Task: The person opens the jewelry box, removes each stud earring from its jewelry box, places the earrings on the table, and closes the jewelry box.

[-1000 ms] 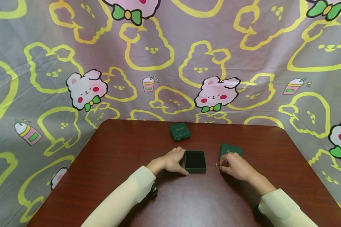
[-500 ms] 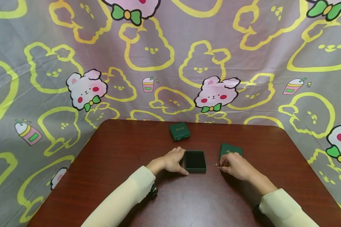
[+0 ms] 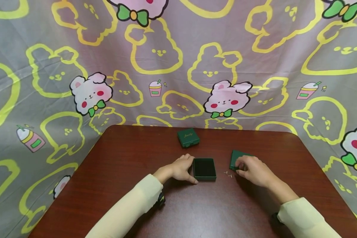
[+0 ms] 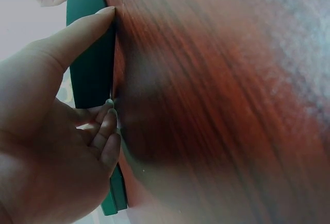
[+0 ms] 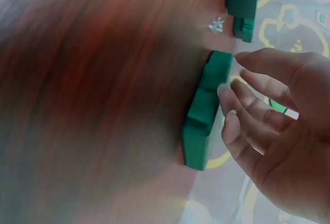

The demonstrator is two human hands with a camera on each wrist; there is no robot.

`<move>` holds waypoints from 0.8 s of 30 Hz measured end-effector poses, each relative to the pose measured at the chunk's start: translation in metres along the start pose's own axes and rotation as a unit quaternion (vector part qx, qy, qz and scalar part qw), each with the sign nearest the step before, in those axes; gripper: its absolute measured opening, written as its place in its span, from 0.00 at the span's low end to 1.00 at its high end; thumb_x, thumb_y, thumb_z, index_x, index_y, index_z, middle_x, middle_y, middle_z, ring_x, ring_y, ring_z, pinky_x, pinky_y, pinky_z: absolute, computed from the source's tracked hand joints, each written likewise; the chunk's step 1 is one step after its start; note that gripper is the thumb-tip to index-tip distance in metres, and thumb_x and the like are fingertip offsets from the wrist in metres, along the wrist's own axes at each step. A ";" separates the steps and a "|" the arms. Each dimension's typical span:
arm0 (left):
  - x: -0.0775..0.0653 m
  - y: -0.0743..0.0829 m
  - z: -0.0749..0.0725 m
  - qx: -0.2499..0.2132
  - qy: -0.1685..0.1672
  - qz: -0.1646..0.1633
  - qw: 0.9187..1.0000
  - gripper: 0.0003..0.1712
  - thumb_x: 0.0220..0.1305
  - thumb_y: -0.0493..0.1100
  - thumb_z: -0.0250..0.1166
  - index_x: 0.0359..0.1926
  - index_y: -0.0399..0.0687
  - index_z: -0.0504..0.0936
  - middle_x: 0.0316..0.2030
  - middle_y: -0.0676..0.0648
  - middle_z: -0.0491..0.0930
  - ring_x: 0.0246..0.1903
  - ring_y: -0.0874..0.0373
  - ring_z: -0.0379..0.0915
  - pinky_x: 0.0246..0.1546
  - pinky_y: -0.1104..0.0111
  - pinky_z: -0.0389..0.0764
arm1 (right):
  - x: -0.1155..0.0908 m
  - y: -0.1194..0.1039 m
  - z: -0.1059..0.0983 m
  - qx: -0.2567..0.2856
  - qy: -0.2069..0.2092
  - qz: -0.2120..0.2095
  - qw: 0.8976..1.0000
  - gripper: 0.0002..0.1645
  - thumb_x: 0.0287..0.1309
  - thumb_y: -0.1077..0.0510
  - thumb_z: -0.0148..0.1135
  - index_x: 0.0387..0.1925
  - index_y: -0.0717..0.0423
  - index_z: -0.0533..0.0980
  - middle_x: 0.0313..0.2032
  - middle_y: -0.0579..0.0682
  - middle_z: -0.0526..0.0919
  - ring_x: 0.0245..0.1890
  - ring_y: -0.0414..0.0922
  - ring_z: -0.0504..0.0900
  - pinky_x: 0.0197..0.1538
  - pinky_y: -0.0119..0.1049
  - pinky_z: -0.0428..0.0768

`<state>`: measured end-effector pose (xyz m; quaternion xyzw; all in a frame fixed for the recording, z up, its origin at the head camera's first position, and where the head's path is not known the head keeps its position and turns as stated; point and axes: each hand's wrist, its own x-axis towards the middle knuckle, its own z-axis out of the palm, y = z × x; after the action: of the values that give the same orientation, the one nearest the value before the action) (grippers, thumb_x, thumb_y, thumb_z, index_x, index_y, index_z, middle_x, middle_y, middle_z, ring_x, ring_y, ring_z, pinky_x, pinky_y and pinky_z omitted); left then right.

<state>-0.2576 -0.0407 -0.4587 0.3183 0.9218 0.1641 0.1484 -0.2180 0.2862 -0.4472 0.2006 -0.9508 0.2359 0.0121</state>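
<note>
A green jewelry box (image 3: 204, 169) with a black inside lies uncovered at the middle of the table. My left hand (image 3: 182, 168) holds its left side, thumb along the near wall and fingers round the far corner, as the left wrist view shows. Two small, shiny pieces like stud earrings (image 3: 227, 174) lie on the wood to its right. My right hand (image 3: 254, 170) hovers over another green jewelry box (image 3: 235, 158), fingers loosely bent and nothing between them. From the right wrist, that closed box (image 5: 202, 105) appears below the fingertips, its top partly hidden by the hand in the head view.
Farther back stands a third green jewelry box (image 3: 188, 138), closed, with gold lettering on its lid. The reddish-brown table (image 3: 131, 148) reaches back to a patterned cloth (image 3: 178, 59) hanging behind it.
My right hand has let go of an earring, now on the table beside the other, and has moved slightly right and up over the right-hand box. My left hand has stayed still.
</note>
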 end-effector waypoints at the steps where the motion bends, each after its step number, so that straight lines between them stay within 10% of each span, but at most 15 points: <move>1: 0.000 0.000 0.000 0.002 0.000 -0.001 1.000 0.52 0.53 0.61 0.78 0.70 0.39 0.66 0.58 0.45 0.70 0.60 0.50 0.65 0.63 0.62 0.68 | -0.001 0.002 0.000 -0.005 0.007 0.003 1.000 0.10 0.56 0.60 0.74 0.40 0.51 0.82 0.34 0.41 0.80 0.35 0.41 0.79 0.33 0.41 0.76; 9: 0.001 -0.002 0.000 0.006 -0.003 -0.008 1.000 0.54 0.52 0.63 0.78 0.70 0.40 0.66 0.59 0.46 0.70 0.60 0.52 0.65 0.63 0.64 0.68 | -0.004 0.021 -0.002 -0.032 0.059 0.007 0.998 0.28 0.53 0.54 0.78 0.54 0.56 0.78 0.51 0.55 0.78 0.53 0.57 0.75 0.41 0.58 0.79; 24: 0.003 -0.001 0.001 0.009 -0.004 -0.007 1.000 0.54 0.53 0.62 0.78 0.71 0.39 0.65 0.59 0.44 0.69 0.61 0.50 0.64 0.64 0.62 0.68 | -0.001 0.045 -0.008 0.006 0.021 -0.023 0.999 0.51 0.47 0.48 0.82 0.66 0.66 0.68 0.62 0.66 0.69 0.61 0.64 0.65 0.56 0.63 0.70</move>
<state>-0.2598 -0.0399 -0.4608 0.3140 0.9249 0.1532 0.1498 -0.2353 0.3264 -0.4603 0.2175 -0.9439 0.2459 0.0363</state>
